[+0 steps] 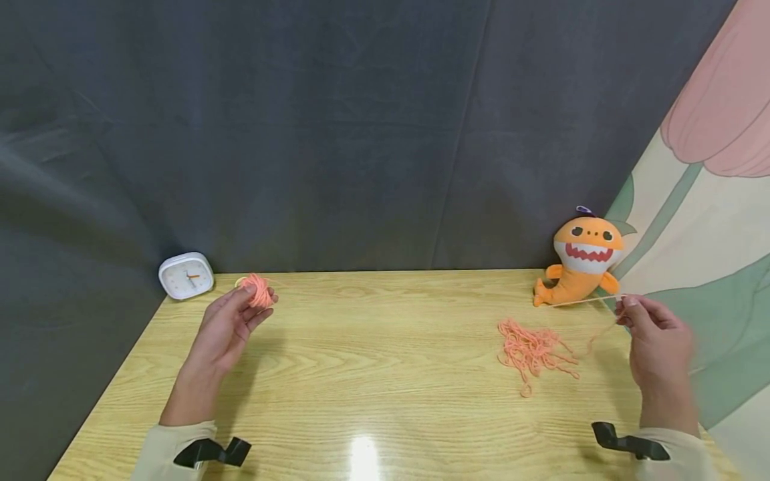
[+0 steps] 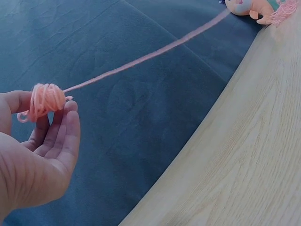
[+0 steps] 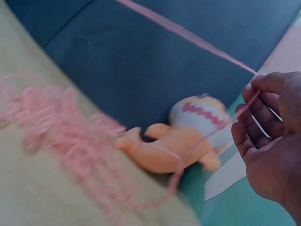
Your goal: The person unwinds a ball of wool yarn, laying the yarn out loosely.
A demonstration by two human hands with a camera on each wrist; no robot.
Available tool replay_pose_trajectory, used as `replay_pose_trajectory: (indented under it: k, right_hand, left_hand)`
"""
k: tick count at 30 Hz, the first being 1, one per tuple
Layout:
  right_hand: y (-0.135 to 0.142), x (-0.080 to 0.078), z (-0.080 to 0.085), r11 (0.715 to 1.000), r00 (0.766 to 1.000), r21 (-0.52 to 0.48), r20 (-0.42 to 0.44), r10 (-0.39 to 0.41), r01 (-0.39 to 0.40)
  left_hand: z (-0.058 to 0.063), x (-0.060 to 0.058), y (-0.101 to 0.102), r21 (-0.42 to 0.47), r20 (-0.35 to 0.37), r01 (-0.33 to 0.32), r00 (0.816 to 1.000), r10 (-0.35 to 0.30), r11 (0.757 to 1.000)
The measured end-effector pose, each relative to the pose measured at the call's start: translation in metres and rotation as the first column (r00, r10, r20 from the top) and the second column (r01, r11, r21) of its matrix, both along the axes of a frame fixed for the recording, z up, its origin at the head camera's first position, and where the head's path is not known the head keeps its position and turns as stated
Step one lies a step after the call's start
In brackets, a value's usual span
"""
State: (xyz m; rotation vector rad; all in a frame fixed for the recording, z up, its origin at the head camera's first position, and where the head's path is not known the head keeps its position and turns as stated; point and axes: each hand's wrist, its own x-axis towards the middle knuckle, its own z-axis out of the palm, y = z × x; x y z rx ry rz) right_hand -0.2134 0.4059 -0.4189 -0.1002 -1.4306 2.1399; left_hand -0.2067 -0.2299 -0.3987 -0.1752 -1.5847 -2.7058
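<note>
Centrally, a wood-grained table (image 1: 385, 361) lies before a dark cloth (image 1: 331, 133), with one hand raised above either side. At left, the thumb and fingers of the left hand (image 1: 231, 327) are clamped on a small wound ball of coral yarn (image 1: 257, 291), near the white clock (image 1: 188, 276) at the table's far left corner. A yarn strand (image 2: 155, 54) runs from this ball across to the right hand (image 1: 662, 341), whose thumb and forefinger pinch it; the remaining fingers are loosely bent. From that pinch the yarn hangs slackly to a loose, tangled pile (image 1: 532, 351) on the right part of the table. Behind the pile sits an orange shark plush (image 1: 586, 257), beside a patterned cloth (image 1: 722, 200).
</note>
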Motion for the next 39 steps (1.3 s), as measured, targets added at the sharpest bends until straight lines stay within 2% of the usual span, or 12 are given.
replay_pose_trajectory:
  k: [3,6,9,13,14,15,17,22,28,31,37,39]
  right_hand:
    - [-0.003,-0.003,-0.013,0.989,0.995,0.134,0.080,0.056,-0.067]
    - [-0.007,-0.008,-0.026,0.954,0.984,0.266,0.151,0.098,-0.136]
    - [-0.013,-0.012,-0.039,0.884,0.968,0.424,0.225,0.107,-0.196]
    - [-0.021,-0.016,-0.050,0.741,0.947,0.621,0.314,0.063,-0.255]
    - [-0.023,-0.016,-0.052,0.715,0.943,0.646,0.328,0.054,-0.265]
    - [-0.024,-0.017,-0.053,0.693,0.941,0.668,0.336,0.046,-0.273]
    - [-0.026,-0.017,-0.054,0.679,0.937,0.678,0.348,0.039,-0.280]
    - [-0.024,-0.016,-0.049,0.683,0.943,0.695,0.333,-0.026,-0.227]
    - [-0.021,-0.010,-0.029,0.778,0.940,0.611,0.332,-0.082,-0.148]
    - [-0.029,-0.009,-0.018,0.794,0.944,0.594,0.320,-0.084,-0.131]
    - [-0.064,-0.013,0.000,0.849,0.980,0.499,0.173,0.096,-0.171]
    - [-0.080,-0.015,0.006,0.848,0.979,0.492,0.130,0.155,-0.200]
  left_hand:
    - [0.001,0.001,0.000,0.004,0.001,0.000,1.000,0.000,1.000]
    - [0.002,0.002,0.000,0.004,0.000,0.001,1.000,-0.001,1.000]
    - [0.004,0.002,0.001,-0.012,-0.002,-0.002,1.000,0.002,1.000]
    - [0.005,0.003,0.001,-0.036,-0.006,-0.007,1.000,0.007,0.999]
    - [0.006,0.003,0.001,-0.043,-0.008,-0.010,1.000,0.009,0.999]
    - [0.006,0.003,0.001,-0.050,-0.011,-0.010,1.000,0.009,0.999]
    - [0.006,0.003,0.001,-0.060,-0.023,-0.003,1.000,0.002,0.998]
    - [0.007,0.003,0.003,-0.092,-0.053,0.002,0.999,-0.007,0.996]
    - [0.009,0.004,0.005,-0.119,-0.058,-0.003,0.998,-0.004,0.993]
    - [0.008,0.004,0.005,-0.132,-0.064,0.005,0.998,-0.013,0.991]
    - [0.007,0.005,0.005,-0.174,-0.076,0.023,0.996,-0.037,0.984]
    - [0.007,0.005,0.005,-0.181,-0.080,0.026,0.996,-0.041,0.983]
